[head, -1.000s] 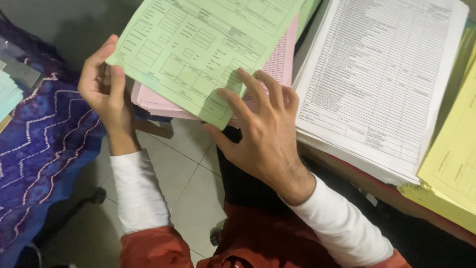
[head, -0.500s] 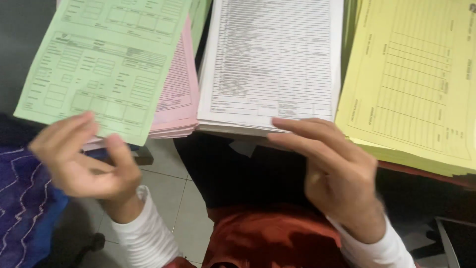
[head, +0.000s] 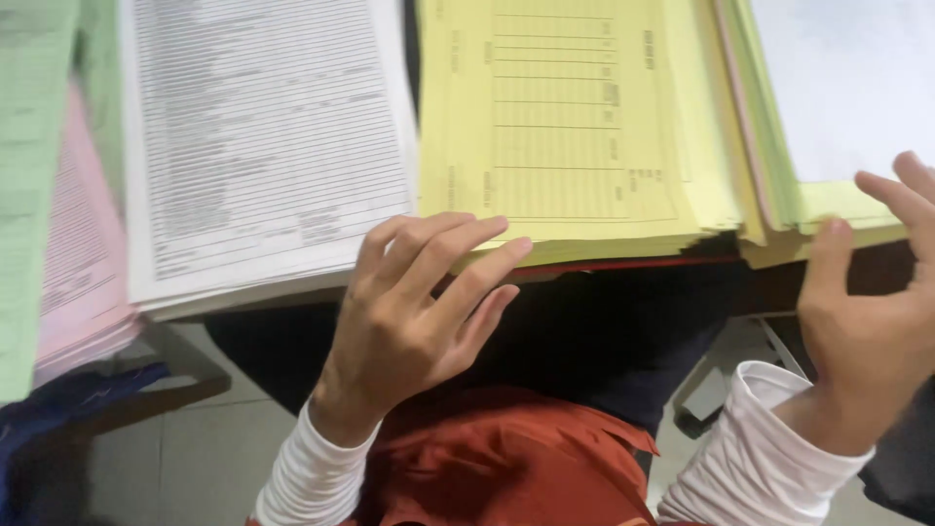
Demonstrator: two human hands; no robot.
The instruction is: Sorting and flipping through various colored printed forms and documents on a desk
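Paper stacks (head: 575, 127) crowd the desk edge; open room lies below.

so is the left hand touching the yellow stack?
Touching. The head view shows the left hand with its fingertips resting on the front edge of the yellow paper stack, no gap visible.

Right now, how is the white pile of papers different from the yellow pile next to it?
The white pile is covered edge to edge in dense small print, while the yellow pile shows a roomy ruled table with lots of bare paper. The left hand has its fingertips at the yellow pile's front edge; no hand touches the white pile. The right hand is at another stack further right. Both piles are thick stacks of printed forms lying flat, side by side.
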